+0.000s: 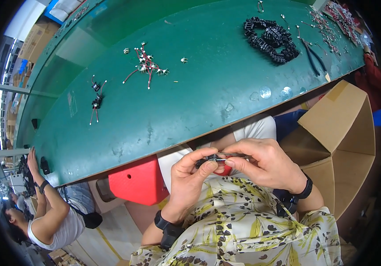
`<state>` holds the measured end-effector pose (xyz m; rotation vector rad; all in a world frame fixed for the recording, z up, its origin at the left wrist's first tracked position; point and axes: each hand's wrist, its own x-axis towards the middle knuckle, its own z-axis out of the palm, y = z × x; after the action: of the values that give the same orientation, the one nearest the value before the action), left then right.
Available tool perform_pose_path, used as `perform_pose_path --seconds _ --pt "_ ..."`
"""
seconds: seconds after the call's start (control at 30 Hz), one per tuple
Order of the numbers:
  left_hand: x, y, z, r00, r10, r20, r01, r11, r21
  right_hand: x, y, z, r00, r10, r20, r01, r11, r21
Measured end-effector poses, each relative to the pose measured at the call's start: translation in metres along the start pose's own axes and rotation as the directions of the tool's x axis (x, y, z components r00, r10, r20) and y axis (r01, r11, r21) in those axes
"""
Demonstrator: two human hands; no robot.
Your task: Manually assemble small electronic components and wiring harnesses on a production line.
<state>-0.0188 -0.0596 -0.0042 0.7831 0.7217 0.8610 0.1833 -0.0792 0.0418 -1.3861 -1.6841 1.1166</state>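
Note:
Both of my hands meet over my lap, just off the near edge of the green table point(190, 102). My left hand point(190, 175) pinches a small black plastic part point(200, 161) between thumb and fingers. Closed around a thin metal tool point(234, 154), perhaps tweezers, my right hand point(268, 162) brings its tip up to the black part. Fingers cover most of both things, so the exact contact is hidden. Nearest on the tabletop, two black parts with red wires point(96, 103) lie at the left. A cluster of white connectors on red wires point(148, 65) is farther back.
A coiled string of black parts point(272, 40) lies at the far right beside dark-handled pliers point(313, 57) and scattered wired pieces point(325, 33). An open cardboard box point(338, 119) stands to my right. Below the table edge is a red stool point(137, 181). Another person point(55, 221) works at the left.

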Motion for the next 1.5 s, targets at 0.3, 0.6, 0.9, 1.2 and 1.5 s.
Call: perform_pose_path --seconds 0.3,0.6,0.9,1.2,1.5 --pt "0.002 0.006 0.005 0.996 0.094 0.005 -0.093 0.976 0.196 -0.001 -0.001 0.008 0.997 -0.05 -0.066 0.041 0.991 -0.129" --pt "0.005 0.008 0.004 0.996 0.091 -0.01 -0.084 0.947 0.309 0.005 0.01 0.016 0.991 -0.076 -0.11 0.057 0.984 -0.168" --pt "0.009 0.018 0.002 0.995 0.087 -0.058 -0.081 0.992 0.097 0.009 0.007 0.002 0.996 0.044 -0.08 -0.017 0.952 0.306" --pt "0.001 0.016 0.0 0.975 0.216 -0.053 -0.192 0.938 0.29 0.015 -0.008 0.01 0.999 -0.026 -0.028 0.028 0.998 0.062" --pt "0.001 0.017 -0.006 0.944 0.327 -0.039 -0.282 0.862 0.421 0.014 -0.007 0.012 0.999 -0.038 -0.003 0.038 0.998 0.046"
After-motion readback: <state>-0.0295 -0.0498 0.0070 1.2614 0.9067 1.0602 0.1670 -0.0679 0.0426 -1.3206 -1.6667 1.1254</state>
